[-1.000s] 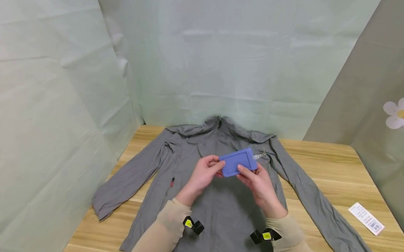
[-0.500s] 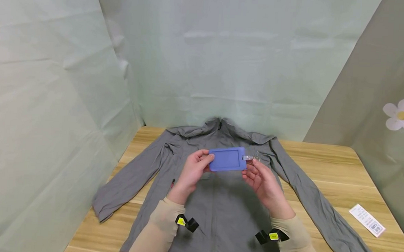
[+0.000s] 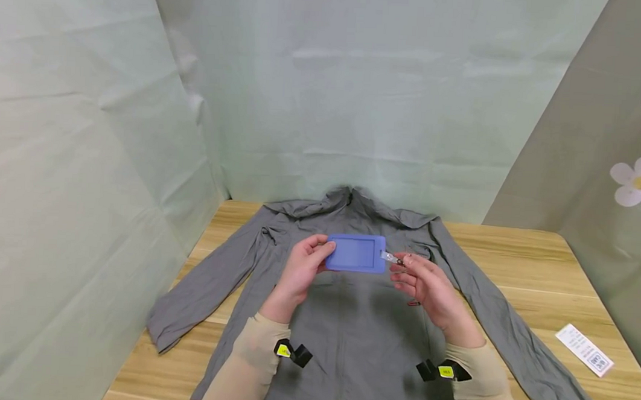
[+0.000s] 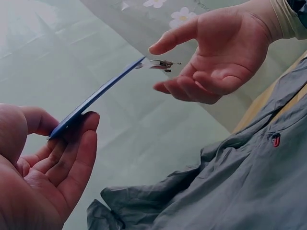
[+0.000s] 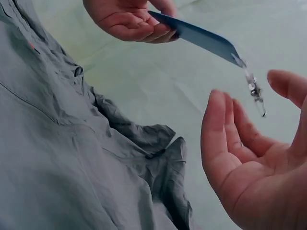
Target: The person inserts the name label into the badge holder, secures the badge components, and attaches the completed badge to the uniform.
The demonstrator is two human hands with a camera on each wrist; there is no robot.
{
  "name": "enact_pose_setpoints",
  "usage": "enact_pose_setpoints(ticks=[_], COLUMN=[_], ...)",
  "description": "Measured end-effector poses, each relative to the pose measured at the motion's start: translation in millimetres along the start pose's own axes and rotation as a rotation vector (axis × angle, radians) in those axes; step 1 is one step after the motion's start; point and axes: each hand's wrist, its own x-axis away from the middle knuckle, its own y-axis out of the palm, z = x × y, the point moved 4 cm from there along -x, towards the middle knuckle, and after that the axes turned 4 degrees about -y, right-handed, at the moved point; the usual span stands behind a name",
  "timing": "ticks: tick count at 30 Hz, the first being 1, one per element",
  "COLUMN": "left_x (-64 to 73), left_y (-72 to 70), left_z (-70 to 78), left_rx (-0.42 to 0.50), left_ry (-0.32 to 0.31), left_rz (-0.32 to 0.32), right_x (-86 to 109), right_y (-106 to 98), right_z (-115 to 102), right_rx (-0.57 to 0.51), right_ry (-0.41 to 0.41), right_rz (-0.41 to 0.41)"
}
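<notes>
A blue badge holder is held up flat over a grey jacket in the head view. My left hand pinches its left end between thumb and fingers. From its right end extends a clear strap with a small metal clip. My right hand is around this clip, thumb on one side and fingers on the other; both wrist views show gaps between them and the clip. The left wrist view shows the badge holder edge-on, its near end between the left thumb and fingers.
The jacket lies spread on a wooden table, sleeves out to both sides. A white printed card lies on the table at the right. Pale cloth walls stand behind and at the sides.
The badge holder has swung level and shifted left in the left hand. My right hand has let go of its face and moved right, to the clip end.
</notes>
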Motion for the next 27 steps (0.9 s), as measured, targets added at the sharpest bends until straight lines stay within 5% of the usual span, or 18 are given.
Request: enact_pose_setpoints(ticks=[18,27], left_x=[0.0,-2.1], left_y=[0.2,-2.3], left_z=[-2.5,-3.8], left_rx=[-0.017,-0.002], left_ry=[-0.007,0.007], left_rz=[-0.045,-0.011], right_x=[5.1,6.6], right_y=[3.6,5.1], right_z=[-4.9,-5.1], right_rx=[0.132,0.191], right_ry=[0.019,0.064], right_rz=[0.079,0.068])
